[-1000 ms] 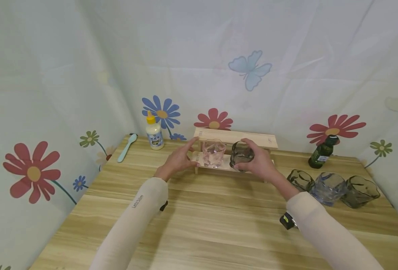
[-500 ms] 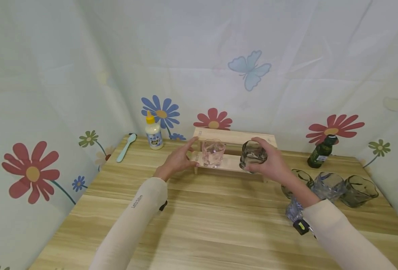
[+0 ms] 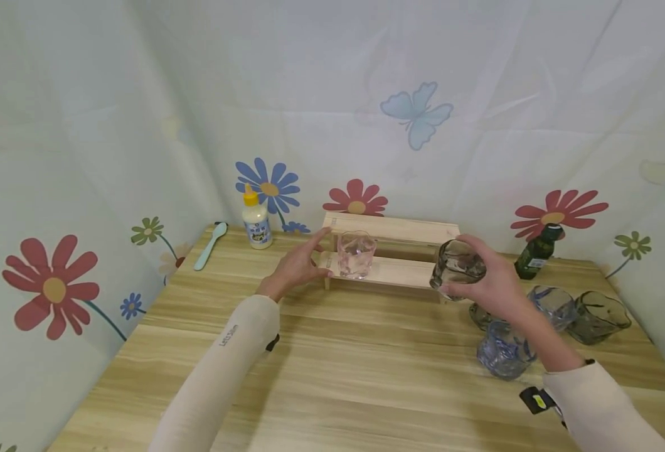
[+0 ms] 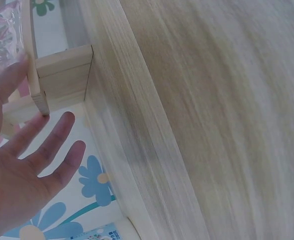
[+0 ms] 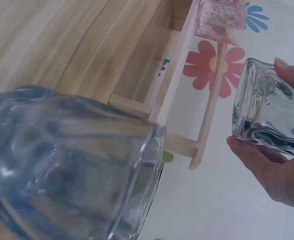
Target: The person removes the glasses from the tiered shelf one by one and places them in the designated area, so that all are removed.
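My right hand [image 3: 496, 284] grips a smoky grey glass [image 3: 458, 267] between thumb and fingers, at the right end of a small two-tier wooden rack [image 3: 400, 274]. In the right wrist view the glass [image 5: 266, 107] is held away from the rack. A pink glass [image 3: 357, 256] stands on the left part of the lower shelf. Beside it, my left hand [image 3: 298, 267] touches the rack's left end, fingers spread. The left wrist view has the thumb at the shelf edge near the pink glass [image 4: 4, 35], with the other fingers [image 4: 54, 135] extended past the shelf's end.
Blue-tinted glass [image 3: 504, 351] stands below my right forearm. Behind it are another clear bluish glass [image 3: 553, 307], a dark glass [image 3: 600, 319] and a partly hidden dark one. A green bottle [image 3: 537, 252], a yellow-capped bottle [image 3: 257, 220] and a mint spoon [image 3: 211, 246] lie toward the back.
My right hand has carried the smoky grey glass to the right, from beside the pink glass to the rack's right end. The left hand has stayed in place.
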### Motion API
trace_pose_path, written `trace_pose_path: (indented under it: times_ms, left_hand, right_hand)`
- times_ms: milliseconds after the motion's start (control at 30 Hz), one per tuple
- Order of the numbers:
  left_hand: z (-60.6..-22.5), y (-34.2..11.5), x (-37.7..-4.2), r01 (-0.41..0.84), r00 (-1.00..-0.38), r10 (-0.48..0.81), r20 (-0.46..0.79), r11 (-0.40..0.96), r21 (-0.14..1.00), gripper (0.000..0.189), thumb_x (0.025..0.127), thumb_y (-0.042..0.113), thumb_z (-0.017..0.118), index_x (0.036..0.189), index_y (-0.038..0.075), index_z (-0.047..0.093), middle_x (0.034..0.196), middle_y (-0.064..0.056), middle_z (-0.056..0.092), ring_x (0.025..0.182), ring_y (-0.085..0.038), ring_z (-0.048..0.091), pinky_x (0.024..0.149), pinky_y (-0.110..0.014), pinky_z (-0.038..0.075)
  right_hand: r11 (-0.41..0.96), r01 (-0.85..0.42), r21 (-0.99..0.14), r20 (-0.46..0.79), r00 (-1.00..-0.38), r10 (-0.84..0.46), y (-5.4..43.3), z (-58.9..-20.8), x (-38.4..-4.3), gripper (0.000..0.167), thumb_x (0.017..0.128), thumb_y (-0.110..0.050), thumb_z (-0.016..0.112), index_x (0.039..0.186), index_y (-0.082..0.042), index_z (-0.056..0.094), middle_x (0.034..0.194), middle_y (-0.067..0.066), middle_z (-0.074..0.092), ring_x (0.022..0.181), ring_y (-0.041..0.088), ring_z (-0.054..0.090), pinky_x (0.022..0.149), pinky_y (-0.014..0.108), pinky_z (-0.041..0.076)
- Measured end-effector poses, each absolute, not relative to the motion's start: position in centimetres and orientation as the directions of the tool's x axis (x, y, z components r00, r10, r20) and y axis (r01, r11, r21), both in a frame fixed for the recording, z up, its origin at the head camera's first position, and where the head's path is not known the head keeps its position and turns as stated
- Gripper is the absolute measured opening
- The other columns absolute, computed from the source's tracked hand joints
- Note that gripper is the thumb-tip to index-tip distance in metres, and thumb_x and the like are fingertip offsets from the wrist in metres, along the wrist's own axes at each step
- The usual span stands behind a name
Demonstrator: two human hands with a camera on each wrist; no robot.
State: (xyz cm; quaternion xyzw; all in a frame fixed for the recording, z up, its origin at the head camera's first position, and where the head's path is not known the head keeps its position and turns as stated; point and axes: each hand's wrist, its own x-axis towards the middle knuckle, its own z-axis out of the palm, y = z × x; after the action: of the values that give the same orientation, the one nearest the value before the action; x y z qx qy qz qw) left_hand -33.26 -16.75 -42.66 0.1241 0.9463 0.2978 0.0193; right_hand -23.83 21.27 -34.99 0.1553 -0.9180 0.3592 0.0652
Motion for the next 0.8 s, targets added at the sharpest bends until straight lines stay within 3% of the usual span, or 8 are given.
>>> trace_pose_path:
  times_ms: [100, 267, 500, 800]
  left_hand:
    - [-42.7, -16.8, -33.3, 0.22, -0.969, 0.244, 0.034, 0.795, 0.565, 0.102, 0.081, 0.029, 0.084, 0.158, 0.039, 0.018, 0.141, -0.011, 0.059, 0.098, -0.029, 0.069, 0.09, -0.048, 0.054]
    - [-42.7, -16.7, -33.3, 0.22, -0.97, 0.242, 0.037, 0.795, 0.566, 0.102, 0.081, 0.03, 0.084, 0.158, 0.039, 0.018, 0.14, -0.011, 0.059, 0.099, -0.029, 0.068, 0.09, -0.049, 0.054]
    - [-42.8, -16.7, -33.3, 0.212, -0.971, 0.239, 0.028, 0.795, 0.568, 0.102, 0.081, 0.03, 0.084, 0.158, 0.038, 0.018, 0.141, -0.012, 0.059, 0.097, -0.028, 0.068, 0.089, -0.048, 0.055]
    - [-42.7, -16.8, -33.4, 0.22, -0.969, 0.244, 0.033, 0.796, 0.564, 0.101, 0.082, 0.029, 0.084, 0.158, 0.039, 0.018, 0.141, -0.012, 0.059, 0.096, -0.028, 0.068, 0.088, -0.047, 0.055]
  right_hand:
    - [0.719, -0.324, -0.615, 0.249, -0.945, -0.212, 22.1, -35.0, -23.1, 0.093, 0.079, -0.033, 0.086, 0.154, -0.014, 0.035, 0.15, 0.027, 0.043, 0.126, 0.051, 0.048, 0.085, 0.064, 0.048]
    - [0.736, -0.306, -0.604, 0.265, -0.948, -0.177, 23.6, -35.1, -21.9, 0.094, 0.079, -0.033, 0.086, 0.155, -0.014, 0.034, 0.144, 0.028, 0.048, 0.127, 0.053, 0.046, 0.086, 0.068, 0.045]
    - [0.773, -0.26, -0.578, 0.257, -0.958, -0.129, 25.8, -35.1, -20.5, 0.098, 0.077, -0.033, 0.087, 0.155, -0.013, 0.033, 0.148, 0.031, 0.043, 0.119, 0.056, 0.05, 0.077, 0.063, 0.047]
    - [0.799, -0.193, -0.569, 0.289, -0.957, -0.025, 28.7, -36.0, -18.6, 0.099, 0.075, -0.03, 0.089, 0.155, -0.012, 0.034, 0.136, 0.034, 0.052, 0.112, 0.058, 0.05, 0.078, 0.068, 0.042]
